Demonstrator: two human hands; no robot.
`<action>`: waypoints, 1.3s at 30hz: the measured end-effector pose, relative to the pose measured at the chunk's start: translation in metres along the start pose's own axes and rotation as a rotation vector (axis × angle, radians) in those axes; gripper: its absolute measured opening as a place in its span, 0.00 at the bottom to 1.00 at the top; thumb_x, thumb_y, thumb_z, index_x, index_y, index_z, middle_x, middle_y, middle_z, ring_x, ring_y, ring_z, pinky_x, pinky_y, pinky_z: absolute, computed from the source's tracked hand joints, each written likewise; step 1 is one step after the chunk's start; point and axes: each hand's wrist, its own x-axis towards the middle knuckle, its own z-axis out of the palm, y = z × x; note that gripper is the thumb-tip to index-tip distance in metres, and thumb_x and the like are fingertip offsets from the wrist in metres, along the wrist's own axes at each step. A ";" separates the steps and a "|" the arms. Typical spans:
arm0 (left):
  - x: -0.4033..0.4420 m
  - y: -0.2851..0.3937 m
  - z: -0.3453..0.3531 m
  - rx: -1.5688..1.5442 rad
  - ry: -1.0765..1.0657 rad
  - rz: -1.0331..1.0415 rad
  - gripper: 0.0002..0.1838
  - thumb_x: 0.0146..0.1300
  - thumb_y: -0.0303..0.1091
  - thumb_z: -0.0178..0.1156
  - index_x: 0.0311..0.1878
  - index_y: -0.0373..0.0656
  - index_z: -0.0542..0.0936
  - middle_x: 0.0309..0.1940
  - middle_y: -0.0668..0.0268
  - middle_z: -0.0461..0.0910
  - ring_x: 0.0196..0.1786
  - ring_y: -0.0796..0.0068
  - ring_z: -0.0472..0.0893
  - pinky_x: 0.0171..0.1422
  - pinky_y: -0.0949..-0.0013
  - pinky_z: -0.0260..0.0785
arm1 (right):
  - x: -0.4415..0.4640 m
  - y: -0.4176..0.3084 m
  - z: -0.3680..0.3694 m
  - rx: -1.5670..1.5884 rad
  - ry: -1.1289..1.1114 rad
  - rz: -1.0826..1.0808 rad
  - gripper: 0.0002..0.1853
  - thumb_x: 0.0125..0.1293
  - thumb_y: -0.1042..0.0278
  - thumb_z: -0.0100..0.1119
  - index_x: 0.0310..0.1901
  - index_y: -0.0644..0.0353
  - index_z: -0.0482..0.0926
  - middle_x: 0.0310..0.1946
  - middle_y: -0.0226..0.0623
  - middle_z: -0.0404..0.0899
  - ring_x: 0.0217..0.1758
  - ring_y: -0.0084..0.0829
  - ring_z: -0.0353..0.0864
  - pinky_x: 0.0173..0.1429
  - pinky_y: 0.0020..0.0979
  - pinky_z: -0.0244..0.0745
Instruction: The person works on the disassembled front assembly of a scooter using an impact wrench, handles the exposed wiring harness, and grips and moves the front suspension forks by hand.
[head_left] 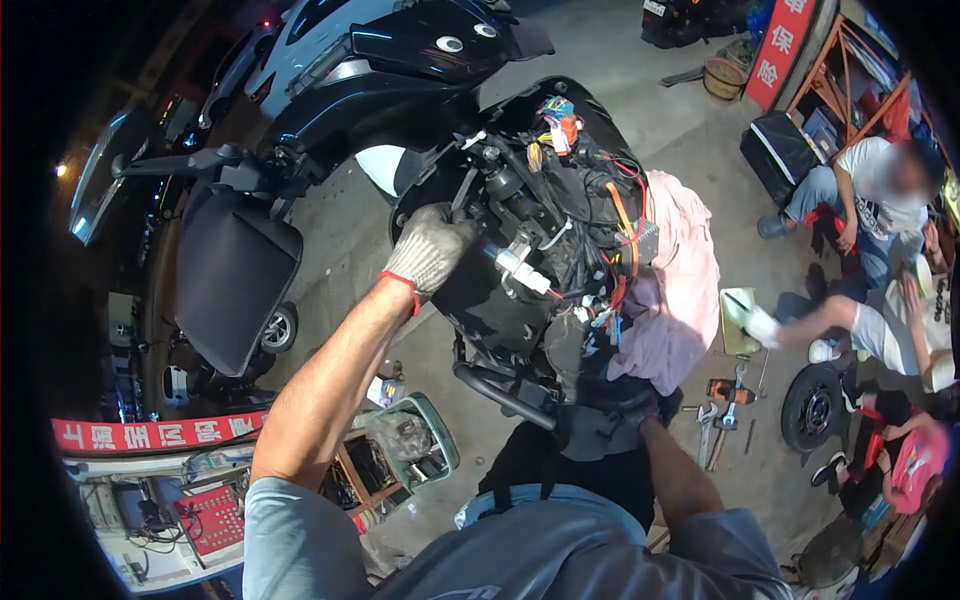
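Observation:
A black scooter stands in front of me with its bodywork off and its wiring harness laid bare. My left hand, in a whitish knit glove with dirty fingers and a red cuff, is closed beside the frame. A grey bar-like piece sticks up by its fingers; what the hand grips is hidden. Close to its right is a silver cylinder with a white connector. My right hand is low at the dark panel, its fingers lost in shadow. A pink cloth drapes over the scooter's right side.
Wrenches, a hammer and an orange-black power tool lie on the floor at right, near a small wheel. Several people sit beyond. A green tub is at lower left. Another scooter's seat stands left.

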 end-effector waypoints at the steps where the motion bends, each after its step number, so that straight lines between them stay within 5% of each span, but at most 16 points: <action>1: -0.001 0.001 0.000 -0.008 0.006 0.022 0.19 0.57 0.42 0.55 0.33 0.31 0.79 0.22 0.50 0.78 0.28 0.60 0.79 0.37 0.59 0.69 | 0.001 0.001 -0.001 0.001 0.000 -0.001 0.26 0.58 0.47 0.51 0.54 0.54 0.77 0.53 0.44 0.78 0.58 0.46 0.75 0.61 0.42 0.70; 27: -0.005 0.008 0.004 0.008 0.067 -0.047 0.18 0.58 0.42 0.55 0.29 0.31 0.77 0.18 0.52 0.75 0.24 0.67 0.76 0.32 0.62 0.67 | 0.016 0.008 0.016 -0.002 0.010 -0.035 0.24 0.58 0.52 0.52 0.55 0.53 0.77 0.53 0.43 0.78 0.57 0.46 0.76 0.60 0.41 0.70; 29: -0.002 0.004 0.004 0.036 0.063 -0.044 0.16 0.60 0.41 0.60 0.35 0.34 0.80 0.18 0.66 0.73 0.22 0.81 0.70 0.28 0.69 0.63 | 0.016 0.010 0.018 -0.005 0.018 -0.040 0.24 0.58 0.53 0.52 0.55 0.53 0.77 0.53 0.43 0.78 0.57 0.46 0.76 0.60 0.41 0.70; 32: -0.007 0.007 -0.003 0.041 0.043 0.003 0.15 0.59 0.41 0.61 0.33 0.35 0.79 0.17 0.67 0.72 0.22 0.80 0.70 0.28 0.68 0.63 | 0.020 0.014 0.030 -0.008 0.052 -0.054 0.24 0.58 0.53 0.52 0.55 0.53 0.77 0.53 0.43 0.78 0.57 0.46 0.76 0.60 0.41 0.70; 33: 0.005 -0.009 0.003 0.027 0.057 0.026 0.15 0.57 0.41 0.62 0.31 0.36 0.77 0.18 0.66 0.72 0.24 0.78 0.71 0.30 0.67 0.64 | 0.021 0.016 0.039 -0.009 0.074 -0.060 0.24 0.58 0.54 0.52 0.55 0.53 0.77 0.53 0.43 0.78 0.57 0.46 0.76 0.60 0.41 0.69; 35: 0.004 0.000 -0.001 0.086 0.049 0.005 0.21 0.59 0.44 0.55 0.38 0.30 0.80 0.28 0.41 0.79 0.37 0.46 0.81 0.43 0.54 0.71 | 0.030 0.028 0.067 -0.001 0.130 -0.111 0.24 0.58 0.54 0.52 0.55 0.53 0.77 0.53 0.43 0.79 0.57 0.46 0.76 0.60 0.40 0.69; 37: 0.005 0.000 -0.001 0.064 0.047 0.007 0.21 0.59 0.44 0.54 0.39 0.31 0.80 0.31 0.41 0.80 0.41 0.45 0.81 0.46 0.54 0.70 | 0.030 0.048 0.080 0.014 0.154 -0.183 0.24 0.58 0.54 0.52 0.55 0.53 0.77 0.53 0.43 0.79 0.57 0.46 0.76 0.60 0.40 0.69; 39: 0.003 0.001 -0.002 -0.033 0.041 -0.015 0.21 0.60 0.45 0.57 0.42 0.33 0.79 0.28 0.56 0.79 0.34 0.68 0.78 0.41 0.64 0.68 | 0.003 0.081 0.063 0.091 0.113 -0.278 0.21 0.59 0.57 0.52 0.53 0.55 0.77 0.51 0.45 0.79 0.55 0.43 0.77 0.60 0.38 0.70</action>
